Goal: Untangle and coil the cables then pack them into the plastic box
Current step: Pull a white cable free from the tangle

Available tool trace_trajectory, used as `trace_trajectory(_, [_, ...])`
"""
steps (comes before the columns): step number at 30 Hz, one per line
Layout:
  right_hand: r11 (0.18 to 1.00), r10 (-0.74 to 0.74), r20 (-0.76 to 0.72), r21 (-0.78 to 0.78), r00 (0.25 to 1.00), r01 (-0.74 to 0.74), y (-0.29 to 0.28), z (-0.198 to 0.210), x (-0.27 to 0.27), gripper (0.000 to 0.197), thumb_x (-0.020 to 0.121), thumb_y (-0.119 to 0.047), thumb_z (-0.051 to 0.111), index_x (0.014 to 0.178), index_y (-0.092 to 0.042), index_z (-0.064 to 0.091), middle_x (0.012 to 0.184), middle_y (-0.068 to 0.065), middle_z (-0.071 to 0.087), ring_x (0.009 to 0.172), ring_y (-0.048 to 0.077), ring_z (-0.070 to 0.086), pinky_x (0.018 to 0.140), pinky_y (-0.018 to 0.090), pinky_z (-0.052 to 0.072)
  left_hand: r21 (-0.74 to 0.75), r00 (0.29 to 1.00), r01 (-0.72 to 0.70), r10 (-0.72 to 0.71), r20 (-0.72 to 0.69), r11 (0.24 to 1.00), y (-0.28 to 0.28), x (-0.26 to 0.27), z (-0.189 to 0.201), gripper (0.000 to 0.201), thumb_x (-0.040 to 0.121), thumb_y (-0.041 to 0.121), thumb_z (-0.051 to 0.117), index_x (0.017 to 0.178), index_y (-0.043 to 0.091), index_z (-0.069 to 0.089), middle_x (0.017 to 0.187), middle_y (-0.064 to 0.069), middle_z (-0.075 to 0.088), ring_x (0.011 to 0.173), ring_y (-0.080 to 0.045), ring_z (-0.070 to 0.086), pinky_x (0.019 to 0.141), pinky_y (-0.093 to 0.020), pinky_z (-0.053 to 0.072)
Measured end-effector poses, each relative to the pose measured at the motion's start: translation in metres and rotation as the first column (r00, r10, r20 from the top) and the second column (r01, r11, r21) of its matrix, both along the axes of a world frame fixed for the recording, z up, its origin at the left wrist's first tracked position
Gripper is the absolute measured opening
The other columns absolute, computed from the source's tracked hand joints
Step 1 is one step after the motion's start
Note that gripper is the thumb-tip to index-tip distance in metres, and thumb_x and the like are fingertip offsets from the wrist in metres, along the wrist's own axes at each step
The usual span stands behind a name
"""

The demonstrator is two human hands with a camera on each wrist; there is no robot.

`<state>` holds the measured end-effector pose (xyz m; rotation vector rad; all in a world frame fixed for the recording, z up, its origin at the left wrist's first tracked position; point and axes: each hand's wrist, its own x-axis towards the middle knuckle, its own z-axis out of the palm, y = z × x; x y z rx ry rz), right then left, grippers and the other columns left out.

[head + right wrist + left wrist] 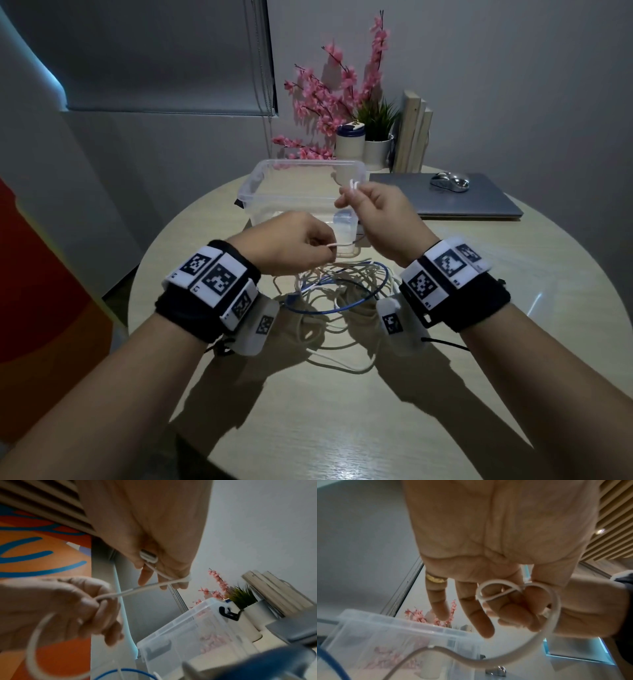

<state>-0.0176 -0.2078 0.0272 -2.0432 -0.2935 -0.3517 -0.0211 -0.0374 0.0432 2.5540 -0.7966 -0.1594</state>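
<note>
A tangle of white and blue cables lies on the round table between my wrists. My left hand pinches a white cable just above the tangle; in the left wrist view the white cable loops round my fingertips. My right hand is raised higher and pinches the same white cable near its folded end, with a stretch taut between both hands. The clear plastic box stands open behind the hands. A blue cable curves below.
A closed grey laptop with a silver mouse lies at the right rear. A white bottle, a potted plant, pink flowers and upright books stand behind the box. The table's front half is bare wood.
</note>
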Motion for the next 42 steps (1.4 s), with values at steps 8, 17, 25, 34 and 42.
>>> trace_trajectory(8, [0.959,0.174,-0.132,-0.203,0.976,-0.198,0.003,0.002,-0.008,0.032,0.1,-0.033,0.04,0.078,-0.021,0.059,0.067,-0.009,0.053,0.065,0.009,0.052,0.069,0.032,0.045,-0.457,0.957,-0.071,0.19,0.221,0.887,0.011,0.01,0.01,0.018,0.097,0.028,0.051,0.085,0.015,0.055,0.068,0.006,0.047,0.059,-0.005,0.04,0.058,-0.024,0.036])
trace_trajectory(17, [0.992,0.126,-0.185,0.033,0.975,-0.122,-0.004,-0.001,-0.001,0.035,0.1,-0.029,0.043,0.071,-0.011,0.052,0.066,0.009,0.045,0.06,0.019,0.047,0.062,0.035,0.046,-0.499,0.998,0.042,-0.017,0.056,0.866,0.025,0.007,0.015,0.042,0.092,0.039,0.041,0.067,0.007,0.054,0.077,-0.009,0.048,0.073,-0.021,0.044,0.073,-0.021,0.037])
trace_trajectory(25, [0.864,0.255,-0.209,0.488,0.944,-0.125,-0.001,0.011,-0.009,0.041,0.1,-0.012,0.035,0.06,-0.017,0.028,0.053,0.0,0.022,0.043,0.011,0.027,0.05,0.025,0.04,-0.11,0.988,-0.15,0.144,-0.06,0.982,0.024,0.012,0.006,0.079,0.089,0.062,0.013,0.07,0.015,0.073,0.077,0.003,0.069,0.074,-0.015,0.06,0.075,-0.029,0.043])
trace_trajectory(34, [0.593,0.264,-0.163,0.805,0.951,-0.026,-0.019,0.029,0.0,0.039,0.1,-0.021,0.033,0.061,-0.019,0.032,0.044,-0.004,0.031,0.043,0.014,0.026,0.047,0.024,0.033,-0.006,0.964,-0.245,0.245,0.105,0.969,0.034,0.024,-0.012,0.017,0.093,0.005,0.048,0.099,0.019,0.053,0.097,-0.001,0.058,0.08,-0.017,0.054,0.068,-0.029,0.042])
trace_trajectory(42, [0.24,0.341,0.006,0.966,0.94,-0.094,-0.017,0.037,-0.002,0.025,0.1,-0.015,0.034,0.077,-0.01,0.043,0.103,0.021,0.069,0.083,0.023,0.072,0.063,0.026,0.058,0.119,0.989,-0.094,0.106,-0.1,0.988,0.017,0.019,-0.026,0.008,0.098,0.018,0.036,0.093,0.02,0.042,0.08,-0.001,0.055,0.072,-0.02,0.048,0.069,-0.034,0.04])
